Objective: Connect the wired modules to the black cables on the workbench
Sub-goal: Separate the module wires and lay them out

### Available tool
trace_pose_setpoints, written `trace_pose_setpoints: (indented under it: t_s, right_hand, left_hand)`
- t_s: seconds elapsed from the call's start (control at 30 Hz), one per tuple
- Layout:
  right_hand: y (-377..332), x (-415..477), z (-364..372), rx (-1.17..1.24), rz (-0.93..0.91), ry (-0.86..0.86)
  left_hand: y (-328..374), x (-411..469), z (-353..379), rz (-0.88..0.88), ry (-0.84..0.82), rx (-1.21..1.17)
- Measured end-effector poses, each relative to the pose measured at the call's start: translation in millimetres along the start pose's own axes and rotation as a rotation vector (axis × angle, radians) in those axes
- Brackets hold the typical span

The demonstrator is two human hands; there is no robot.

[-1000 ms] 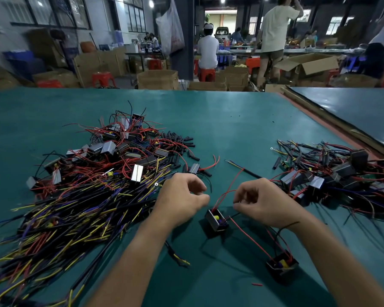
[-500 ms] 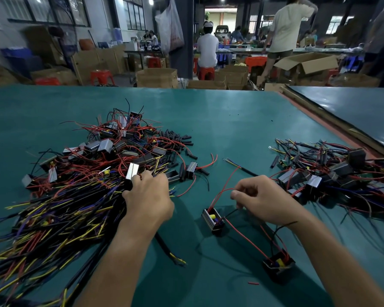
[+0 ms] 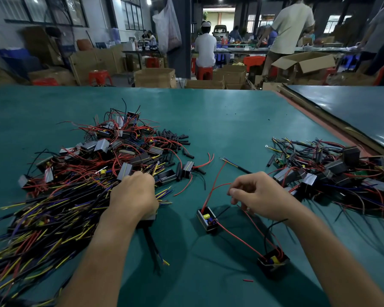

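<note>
Head view: both hands down on the teal-green counter (image 3: 220, 120), wires everywhere.

Left hand (image 3: 134, 193) sits knuckles-up on the near edge of the big left heap of black cables with yellow, blue and red tips (image 3: 42, 218), fingers curled under and into the strands; whether it grips one I cannot tell; right hand (image 3: 259, 196) hovers with thumb and forefinger pinched narrow on a thin red wire (image 3: 211, 191) that runs down to a small open black module with a yellow part inside (image 3: 206, 220), lying between the two hands; a second small black module with red leads (image 3: 273, 261) lies nearer, under the right forearm; a tangled pile of wired grey-and-black modules (image 3: 333, 173) lies at the right, just beyond the right hand.
</note>
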State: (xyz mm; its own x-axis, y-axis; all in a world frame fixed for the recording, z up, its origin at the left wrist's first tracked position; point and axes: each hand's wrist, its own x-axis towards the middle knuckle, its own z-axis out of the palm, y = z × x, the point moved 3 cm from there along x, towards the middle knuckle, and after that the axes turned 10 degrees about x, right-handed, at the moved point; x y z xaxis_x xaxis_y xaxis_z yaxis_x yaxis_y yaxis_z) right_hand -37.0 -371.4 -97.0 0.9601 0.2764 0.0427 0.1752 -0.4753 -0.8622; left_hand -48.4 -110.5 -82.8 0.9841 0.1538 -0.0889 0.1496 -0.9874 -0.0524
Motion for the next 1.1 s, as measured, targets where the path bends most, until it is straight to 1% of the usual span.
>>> trace_pose_setpoints:
  t_s: [0.17,0.23,0.33,0.4,0.47,0.6,0.7,0.83,0.97,1.1]
  right_hand:
    - [-0.3,-0.8,0.1,0.003,0.006,0.006]
    - [0.1,-0.6,-0.6,0.008,0.006,0.018]
    - [1.9,-0.1,-2.0,0.014,0.015,0.040]
    - [3.2,0.0,-2.7,0.020,0.019,0.050]
    - [3.1,-0.5,-3.1,0.036,0.020,0.055]
    - [-0.3,-1.0,-3.0,0.053,0.003,0.087]
    - [-5.2,-2.7,-4.0,0.073,-0.021,0.128]
    - [-12.0,-4.3,-5.8,0.304,-0.044,0.164]
    - [-19.6,-8.8,-5.6,0.511,-0.061,0.058]
    - [-21.0,-12.9,-4.6,0.610,-0.070,-0.095]
  left_hand:
    - [2.0,-1.0,1.2,-0.001,0.014,-0.013]
    - [2.6,-1.3,2.5,-0.009,0.081,-0.062]
    - [4.3,0.1,2.5,-0.025,0.231,-0.172]
    - [7.5,1.0,3.3,-0.019,0.282,-0.232]
    - [12.6,1.1,4.3,0.015,0.284,-0.288]
    - [25.6,-2.3,1.6,0.164,0.273,-0.434]
    - [31.6,-5.4,1.5,0.231,0.249,-0.488]
    - [33.6,-4.3,2.3,0.243,0.250,-0.572]
    - [32.5,-2.2,1.7,0.202,0.273,-0.620]
    - [30.3,-1.9,3.0,0.188,0.283,-0.599]
